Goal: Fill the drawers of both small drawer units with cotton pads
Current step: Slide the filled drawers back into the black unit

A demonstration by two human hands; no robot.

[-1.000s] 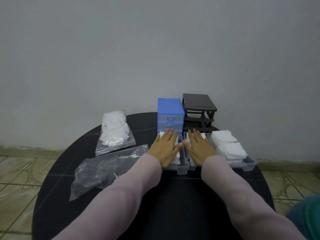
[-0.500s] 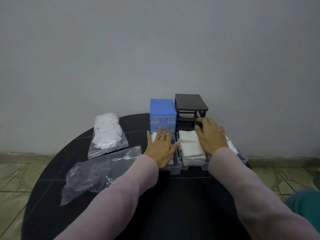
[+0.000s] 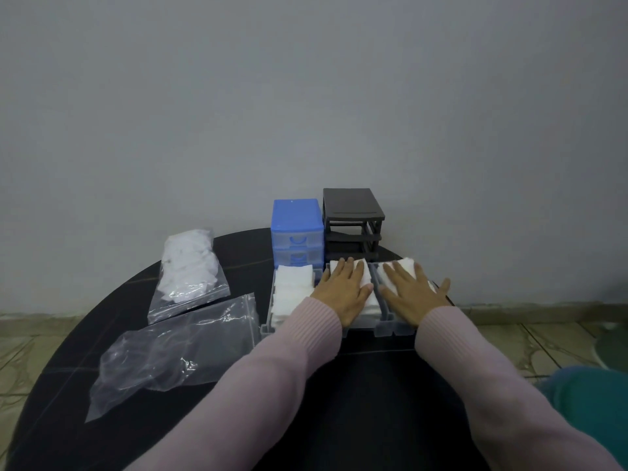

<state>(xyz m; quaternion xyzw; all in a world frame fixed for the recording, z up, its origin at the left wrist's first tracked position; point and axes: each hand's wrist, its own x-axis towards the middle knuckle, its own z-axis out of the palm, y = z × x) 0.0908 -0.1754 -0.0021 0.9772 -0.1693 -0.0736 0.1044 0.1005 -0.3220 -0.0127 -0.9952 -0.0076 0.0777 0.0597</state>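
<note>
Near the table's (image 3: 356, 419) edge lies an empty bag (image 3: 176, 351). Beyond, the left hand (image 3: 343, 290) and right hand (image 3: 413, 294) press flat, fingers spread, on pads (image 3: 292, 294) filling three drawers (image 3: 384, 329). Behind stand blue unit (image 3: 296, 229), black unit (image 3: 353, 222).

The round surface (image 3: 238, 436) is dark and faintly glossy. Both zip bags (image 3: 176, 348) are clear, shiny, crinkled plastic. The cotton pads (image 3: 292, 290) look soft, white and matt. The blue drawer unit (image 3: 296, 215) and black drawer unit (image 3: 351, 203) are smooth plastic, and the loose drawers (image 3: 387, 329) translucent plastic. The sleeves (image 3: 306, 334) are ribbed pink knit.
</note>
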